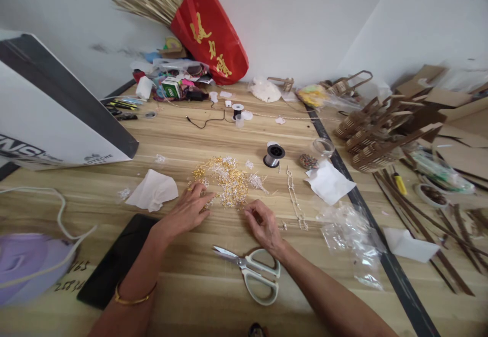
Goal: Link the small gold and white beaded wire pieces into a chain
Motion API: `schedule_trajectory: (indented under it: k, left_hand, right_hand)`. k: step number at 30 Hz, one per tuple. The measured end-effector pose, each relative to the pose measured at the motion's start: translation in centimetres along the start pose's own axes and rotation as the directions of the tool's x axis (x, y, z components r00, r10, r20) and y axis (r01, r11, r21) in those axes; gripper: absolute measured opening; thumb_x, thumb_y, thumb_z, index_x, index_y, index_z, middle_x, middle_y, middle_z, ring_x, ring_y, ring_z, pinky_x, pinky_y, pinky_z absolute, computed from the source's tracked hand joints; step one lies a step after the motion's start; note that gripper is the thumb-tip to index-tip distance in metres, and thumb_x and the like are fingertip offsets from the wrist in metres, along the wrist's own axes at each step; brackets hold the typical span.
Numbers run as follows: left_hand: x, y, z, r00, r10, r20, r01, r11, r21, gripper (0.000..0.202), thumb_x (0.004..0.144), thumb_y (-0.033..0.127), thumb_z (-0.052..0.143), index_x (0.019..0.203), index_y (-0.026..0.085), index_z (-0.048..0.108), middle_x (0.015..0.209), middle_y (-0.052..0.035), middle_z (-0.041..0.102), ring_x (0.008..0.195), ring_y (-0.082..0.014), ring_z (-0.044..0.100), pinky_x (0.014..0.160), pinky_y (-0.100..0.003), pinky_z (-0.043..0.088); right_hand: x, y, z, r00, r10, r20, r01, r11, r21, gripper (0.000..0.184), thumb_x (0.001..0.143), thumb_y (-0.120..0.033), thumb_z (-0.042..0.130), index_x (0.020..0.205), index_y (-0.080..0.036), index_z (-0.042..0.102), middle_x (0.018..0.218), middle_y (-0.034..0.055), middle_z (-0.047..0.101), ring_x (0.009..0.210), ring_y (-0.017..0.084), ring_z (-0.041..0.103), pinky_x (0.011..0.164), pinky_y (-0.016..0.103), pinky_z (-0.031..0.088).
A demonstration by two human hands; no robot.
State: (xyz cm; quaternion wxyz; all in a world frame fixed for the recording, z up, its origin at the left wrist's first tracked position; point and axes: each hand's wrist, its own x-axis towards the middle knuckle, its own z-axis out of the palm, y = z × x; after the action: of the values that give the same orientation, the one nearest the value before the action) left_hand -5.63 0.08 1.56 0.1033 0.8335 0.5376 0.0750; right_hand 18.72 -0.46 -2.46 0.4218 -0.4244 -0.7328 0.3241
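Note:
A loose pile of gold and clear beads (233, 187) lies in the middle of the wooden table. My left hand (185, 209) rests at the pile's left edge, fingers stretched out and apart, the tips touching some beads. At the lower right edge of the pile is my right hand (264, 224), its fingers curled together; whatever they may pinch is hidden. White-handled scissors (263, 275) lie below the pile, close to my right wrist. To the right, a beaded chain (294, 200) is laid out lengthwise. A spool of wire (273, 156) stands behind it.
A black phone (118, 258) lies under my left forearm. White tissues (154, 190), clear plastic bags (353, 238) and a jar of dark beads (309, 161) flank the work area. Small woven baskets (371, 136) stand right; a large box (64, 108) stands left, a red bag (213, 37) behind.

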Motion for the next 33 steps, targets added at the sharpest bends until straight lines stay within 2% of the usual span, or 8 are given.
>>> schedule_trajectory:
  k: [4, 10, 16, 20, 25, 33]
  left_hand:
    - [-0.1, 0.0, 0.4, 1.000, 0.008, 0.000, -0.008, 1.000, 0.020, 0.034, 0.080, 0.021, 0.052, 0.113, 0.021, 0.058, 0.118, -0.0112, 0.043, 0.121, -0.0294, 0.038, 0.101, -0.046, 0.034]
    - [-0.1, 0.5, 1.5, 0.998, 0.036, -0.048, -0.036, 0.999, -0.015, 0.043, 0.082, 0.021, 0.052, 0.125, 0.025, 0.050, 0.130, -0.0109, 0.039, 0.129, -0.0321, 0.028, 0.102, -0.051, 0.033]
    - [0.4, 1.1, 1.4, 0.995, 0.032, -0.096, -0.039, 0.997, -0.064, 0.039, 0.086, 0.020, 0.046, 0.125, 0.023, 0.050, 0.133, -0.0114, 0.039, 0.131, -0.0309, 0.026, 0.105, -0.051, 0.029]
    - [1.1, 0.8, 1.2, 0.987, 0.029, -0.161, -0.048, 0.992, -0.114, 0.033, 0.086, 0.018, 0.046, 0.118, 0.023, 0.055, 0.122, -0.0091, 0.046, 0.125, -0.0268, 0.034, 0.103, -0.047, 0.033]
    - [1.9, 0.8, 1.8, 0.983, -0.009, -0.183, -0.023, 0.985, -0.172, 0.021, 0.084, 0.015, 0.050, 0.098, 0.019, 0.064, 0.097, -0.0065, 0.056, 0.100, -0.0215, 0.049, 0.093, -0.040, 0.041]
    - [2.5, 1.3, 2.7, 0.978, -0.036, -0.205, -0.001, 0.984, -0.176, 0.009, 0.081, 0.019, 0.058, 0.082, 0.018, 0.067, 0.082, -0.0044, 0.061, 0.087, -0.0196, 0.052, 0.090, -0.039, 0.040]
  right_hand:
    - [0.0, 0.0, 0.0, 1.000, -0.006, 0.000, 0.006, 1.000, 0.001, 0.012, 0.087, -0.022, 0.050, 0.079, -0.017, 0.057, 0.073, 0.0021, 0.056, 0.061, 0.012, 0.049, 0.054, 0.024, 0.038]
    - [0.0, 0.1, 0.0, 1.000, -0.005, -0.003, 0.005, 1.000, -0.003, 0.012, 0.087, -0.022, 0.049, 0.080, -0.018, 0.057, 0.072, 0.0022, 0.056, 0.062, 0.012, 0.049, 0.056, 0.025, 0.039]
    - [0.0, 0.2, 0.1, 1.000, 0.001, 0.005, -0.001, 1.000, 0.010, 0.013, 0.087, -0.023, 0.048, 0.080, -0.018, 0.058, 0.073, 0.0025, 0.056, 0.062, 0.013, 0.049, 0.055, 0.024, 0.039]
    - [0.0, 0.1, 0.0, 1.000, -0.003, 0.004, 0.003, 1.000, 0.005, 0.013, 0.087, -0.023, 0.048, 0.079, -0.018, 0.057, 0.072, 0.0022, 0.055, 0.062, 0.013, 0.049, 0.055, 0.024, 0.039]
    - [-0.1, 0.1, 0.0, 1.000, 0.003, 0.005, -0.003, 1.000, -0.006, 0.011, 0.087, -0.022, 0.049, 0.080, -0.018, 0.057, 0.072, 0.0017, 0.055, 0.061, 0.012, 0.049, 0.056, 0.024, 0.039]
    - [-0.1, 0.3, 0.2, 1.000, -0.003, -0.003, 0.003, 1.000, -0.012, 0.012, 0.087, -0.023, 0.049, 0.080, -0.018, 0.058, 0.071, 0.0023, 0.055, 0.061, 0.013, 0.049, 0.055, 0.024, 0.039]
